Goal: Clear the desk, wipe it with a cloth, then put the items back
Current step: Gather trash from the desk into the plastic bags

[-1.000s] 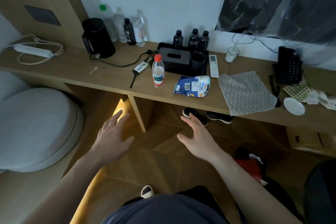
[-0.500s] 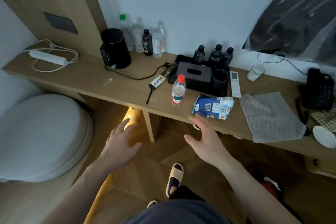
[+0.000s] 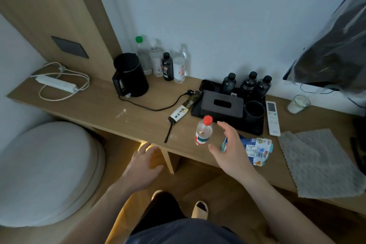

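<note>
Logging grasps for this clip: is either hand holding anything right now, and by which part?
Nothing is held. The right hand is open beside the red-capped bottle, not touching it; the left hand is open and empty.

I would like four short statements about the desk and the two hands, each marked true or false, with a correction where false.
1. The right hand is open, beside the red-capped bottle. True.
2. The left hand holds the grey cloth. False: it is empty, and the cloth lies flat on the desk.
3. The black kettle lies on its side. False: it stands upright.
4. Three dark bottles stand behind the black tissue box. True.
</note>
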`<state>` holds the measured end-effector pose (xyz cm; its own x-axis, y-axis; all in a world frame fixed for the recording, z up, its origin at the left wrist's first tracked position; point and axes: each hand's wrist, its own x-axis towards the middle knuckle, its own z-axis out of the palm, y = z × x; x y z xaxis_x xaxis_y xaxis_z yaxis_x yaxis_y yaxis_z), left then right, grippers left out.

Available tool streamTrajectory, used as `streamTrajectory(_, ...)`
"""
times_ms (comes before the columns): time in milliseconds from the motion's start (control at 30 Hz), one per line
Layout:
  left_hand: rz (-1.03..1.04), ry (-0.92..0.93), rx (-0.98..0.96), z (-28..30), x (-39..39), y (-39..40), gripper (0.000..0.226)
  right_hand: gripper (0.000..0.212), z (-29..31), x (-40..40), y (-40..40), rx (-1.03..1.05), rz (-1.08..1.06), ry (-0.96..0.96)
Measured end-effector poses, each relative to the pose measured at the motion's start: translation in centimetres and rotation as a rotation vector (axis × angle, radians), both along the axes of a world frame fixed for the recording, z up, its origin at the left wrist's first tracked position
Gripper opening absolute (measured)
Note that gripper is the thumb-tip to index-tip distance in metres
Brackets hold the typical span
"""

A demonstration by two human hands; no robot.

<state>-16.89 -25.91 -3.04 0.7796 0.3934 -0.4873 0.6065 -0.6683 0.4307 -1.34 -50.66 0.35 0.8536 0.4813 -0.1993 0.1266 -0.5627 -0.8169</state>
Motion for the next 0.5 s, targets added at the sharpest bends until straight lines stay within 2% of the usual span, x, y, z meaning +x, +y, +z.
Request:
streamTrajectory(267,-0.123,0.044,-0.132,-2.6,9.3,5.5,0.071,0.073,-1.4,2.2,4.9,-0.028,-0.123,0.026)
streamTrajectory(500,-0.209,0.148,-0.153,-5.2,17.7,8.4,0.062,0.046,-2.7,3.2,8.1,-0.081,-0.228,0.038)
